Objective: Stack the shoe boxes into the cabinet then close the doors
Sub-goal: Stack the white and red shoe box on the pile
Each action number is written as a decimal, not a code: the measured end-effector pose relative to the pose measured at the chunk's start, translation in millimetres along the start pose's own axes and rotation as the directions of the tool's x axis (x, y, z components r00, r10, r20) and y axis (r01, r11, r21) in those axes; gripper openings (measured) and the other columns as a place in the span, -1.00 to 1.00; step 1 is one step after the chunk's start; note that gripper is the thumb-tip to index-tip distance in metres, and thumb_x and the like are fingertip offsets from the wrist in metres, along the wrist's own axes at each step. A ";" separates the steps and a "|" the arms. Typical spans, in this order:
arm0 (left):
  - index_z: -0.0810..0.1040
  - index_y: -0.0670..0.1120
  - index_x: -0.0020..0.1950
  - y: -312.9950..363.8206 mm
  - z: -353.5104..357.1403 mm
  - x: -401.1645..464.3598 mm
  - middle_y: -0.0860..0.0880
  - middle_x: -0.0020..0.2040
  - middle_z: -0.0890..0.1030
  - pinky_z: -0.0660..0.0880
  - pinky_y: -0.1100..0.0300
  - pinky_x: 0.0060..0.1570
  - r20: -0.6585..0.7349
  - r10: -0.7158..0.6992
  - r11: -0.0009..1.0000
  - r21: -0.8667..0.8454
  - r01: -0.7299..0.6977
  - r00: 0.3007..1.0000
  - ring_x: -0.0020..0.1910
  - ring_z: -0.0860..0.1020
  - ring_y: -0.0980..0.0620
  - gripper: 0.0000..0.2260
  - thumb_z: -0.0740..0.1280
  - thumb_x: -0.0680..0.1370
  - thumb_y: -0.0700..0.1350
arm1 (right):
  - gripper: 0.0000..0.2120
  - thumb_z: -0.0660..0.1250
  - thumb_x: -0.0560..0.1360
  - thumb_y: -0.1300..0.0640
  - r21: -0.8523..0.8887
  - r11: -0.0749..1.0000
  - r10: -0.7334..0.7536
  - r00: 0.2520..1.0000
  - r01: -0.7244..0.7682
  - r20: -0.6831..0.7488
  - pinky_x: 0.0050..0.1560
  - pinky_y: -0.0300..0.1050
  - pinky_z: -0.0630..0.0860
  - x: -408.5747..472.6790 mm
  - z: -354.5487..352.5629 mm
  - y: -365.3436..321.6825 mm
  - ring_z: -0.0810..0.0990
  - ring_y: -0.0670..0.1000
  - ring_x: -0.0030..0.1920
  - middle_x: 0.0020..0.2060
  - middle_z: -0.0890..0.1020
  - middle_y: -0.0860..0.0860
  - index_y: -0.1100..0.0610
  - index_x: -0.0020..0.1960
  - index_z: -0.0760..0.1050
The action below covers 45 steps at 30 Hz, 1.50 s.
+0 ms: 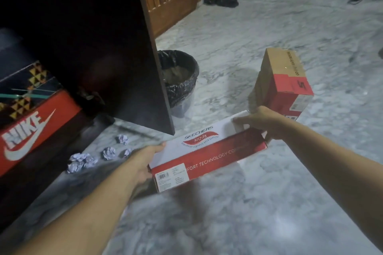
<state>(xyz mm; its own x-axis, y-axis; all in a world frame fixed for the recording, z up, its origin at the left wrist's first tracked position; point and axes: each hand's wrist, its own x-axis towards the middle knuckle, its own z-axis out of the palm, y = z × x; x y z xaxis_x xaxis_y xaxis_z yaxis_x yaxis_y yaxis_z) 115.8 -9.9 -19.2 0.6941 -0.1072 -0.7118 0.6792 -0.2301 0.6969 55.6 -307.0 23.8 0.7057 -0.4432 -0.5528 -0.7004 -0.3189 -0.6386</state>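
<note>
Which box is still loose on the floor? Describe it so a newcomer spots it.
Start at the open dark cabinet door, then look right across the marble floor, past the lined bin. The brown-and-red box sits just beyond the right hand. Unlike the white-and-red Skechers box that both hands hold, nobody touches it.
</note>
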 end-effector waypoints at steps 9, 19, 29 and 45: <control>0.53 -0.07 0.04 22.1 -73.6 -76.8 -0.10 -0.09 0.58 0.53 0.03 -0.23 -0.132 0.102 0.994 -0.026 -0.106 0.986 -0.15 0.55 -0.07 -0.83 0.37 0.53 -0.01 | -0.49 0.48 0.45 0.10 -0.051 0.979 -0.189 0.977 0.195 0.101 -0.25 0.36 0.61 -119.0 -10.0 -46.8 0.68 0.26 -0.13 0.04 0.60 0.19 0.16 0.35 0.45; 0.53 -0.05 0.22 51.8 -184.7 -185.8 -0.05 -0.07 0.57 0.45 0.09 -0.25 -0.342 0.335 0.893 -0.182 -0.411 0.878 -0.15 0.49 -0.02 -0.73 0.33 0.53 -0.22 | -0.47 0.47 0.45 0.02 -0.063 0.869 -0.478 0.865 0.491 0.154 -0.21 0.18 0.67 -207.9 34.3 -140.8 0.72 0.13 -0.14 -0.12 0.71 0.13 0.04 0.37 0.44; 0.53 -0.10 0.31 93.0 -284.0 -302.2 0.07 -0.16 0.61 0.46 0.21 -0.34 -0.666 0.519 0.589 -0.175 -0.789 0.536 -0.32 0.58 0.14 -0.62 0.41 0.49 -0.26 | -0.61 0.54 0.37 0.02 0.158 0.660 -0.749 0.658 0.734 0.070 -0.23 0.15 0.67 -270.1 80.4 -253.0 0.69 0.20 -0.07 0.05 0.63 0.14 -0.02 0.17 0.56; 0.62 -0.09 -0.13 195.8 -359.5 -469.7 -0.05 -0.19 0.69 0.62 0.07 -0.20 -0.786 0.619 0.235 0.200 -0.951 -0.012 -0.26 0.66 -0.03 -0.81 0.56 0.34 -0.18 | -0.64 0.51 0.41 0.05 0.455 0.149 -0.929 0.283 0.878 -0.240 -0.16 0.04 0.67 -396.8 69.4 -412.3 0.65 0.00 -0.06 0.03 0.61 0.00 0.06 0.18 0.61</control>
<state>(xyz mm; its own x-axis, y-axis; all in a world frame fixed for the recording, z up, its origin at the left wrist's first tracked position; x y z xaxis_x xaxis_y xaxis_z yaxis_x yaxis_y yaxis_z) 8.5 343.1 482.9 0.5990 0.6189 0.5081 -0.5482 -0.1455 0.8236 71.8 58.5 469.3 0.8242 -0.0304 0.5654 0.5634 -0.0552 -0.8243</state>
